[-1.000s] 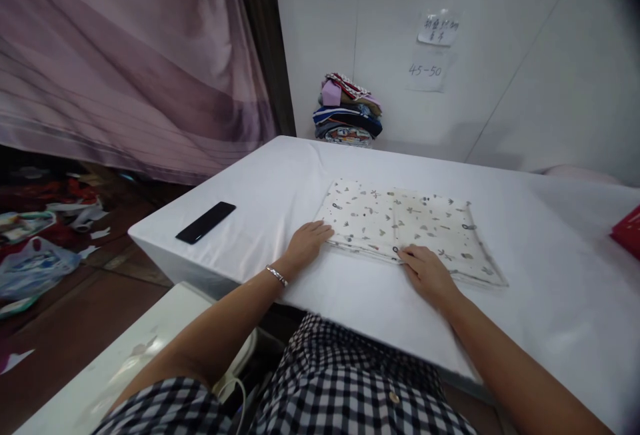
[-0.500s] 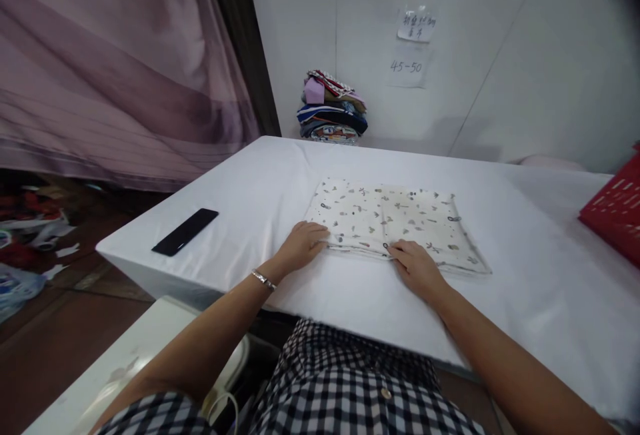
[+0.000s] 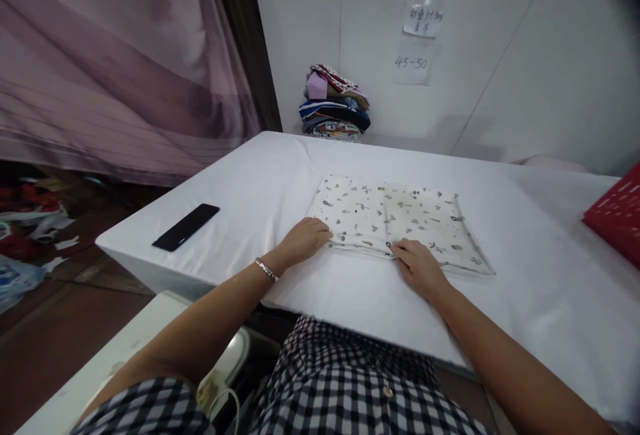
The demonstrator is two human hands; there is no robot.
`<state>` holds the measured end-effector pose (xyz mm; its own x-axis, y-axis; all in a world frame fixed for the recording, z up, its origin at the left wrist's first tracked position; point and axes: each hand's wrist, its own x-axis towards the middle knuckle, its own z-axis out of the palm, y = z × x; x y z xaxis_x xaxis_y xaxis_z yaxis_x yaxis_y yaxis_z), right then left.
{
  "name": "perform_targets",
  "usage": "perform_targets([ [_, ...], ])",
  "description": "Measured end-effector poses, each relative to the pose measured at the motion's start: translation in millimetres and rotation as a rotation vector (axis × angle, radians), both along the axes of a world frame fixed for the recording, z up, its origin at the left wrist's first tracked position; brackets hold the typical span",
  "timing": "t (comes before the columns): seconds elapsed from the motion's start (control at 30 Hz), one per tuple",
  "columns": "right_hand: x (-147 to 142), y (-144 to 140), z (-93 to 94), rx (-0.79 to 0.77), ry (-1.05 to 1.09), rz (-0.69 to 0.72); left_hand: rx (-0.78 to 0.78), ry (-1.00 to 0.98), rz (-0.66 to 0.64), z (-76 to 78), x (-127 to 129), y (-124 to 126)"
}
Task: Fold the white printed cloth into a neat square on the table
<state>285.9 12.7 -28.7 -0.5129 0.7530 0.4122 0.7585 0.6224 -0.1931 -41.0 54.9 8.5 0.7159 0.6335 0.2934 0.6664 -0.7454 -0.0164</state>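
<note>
White cloth with little prints [image 3: 400,222] lies folded on our tabletop [image 3: 280,188]; our left hand [image 3: 304,240] and right hand [image 3: 420,268] press flat, fingers spread, keeping its near edge down.

A folded cream printed cotton-like cloth [image 3: 400,218] lies matt and soft on the desk's smooth white fabric cover [image 3: 280,175]. The flat black phone [image 3: 186,226] looks glossy. A thin metal bracelet [image 3: 265,269] shines. The red plastic basket [image 3: 617,212] looks matt.
</note>
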Motion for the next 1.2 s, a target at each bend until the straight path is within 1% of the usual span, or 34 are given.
perform_targets([
  [0.13, 0, 0, -0.5, 0.003, -0.001, 0.004, 0.034, 0.022, 0.028, 2.0, 2, -1],
  [0.27, 1, 0, -0.5, 0.014, 0.01, 0.009, 0.067, 0.034, 0.051, -3.0, 2, -7],
  [0.43, 1, 1, -2.3, 0.014, 0.019, 0.006, 0.022, -0.033, 0.004, -9.2, -4, -8],
  [0.57, 1, 1, -2.9, 0.013, 0.025, 0.008, -0.038, -0.076, -0.046, -5.6, -8, -6],
  [0.7, 0, 0, -0.2, 0.002, 0.028, 0.013, -0.082, -0.075, -0.025, -0.3, -8, -2],
  [0.87, -1, -1, 2.6, -0.002, 0.03, 0.009, -0.111, -0.017, -0.021, 3.4, -3, -1],
  [1.07, -1, 0, 0.8, -0.006, 0.016, -0.001, -0.057, 0.08, 0.031, 5.5, 3, 0],
  [1.2, 0, 0, -0.3, -0.004, 0.02, 0.004, 0.081, 0.077, 0.136, 9.4, 8, 6],
])
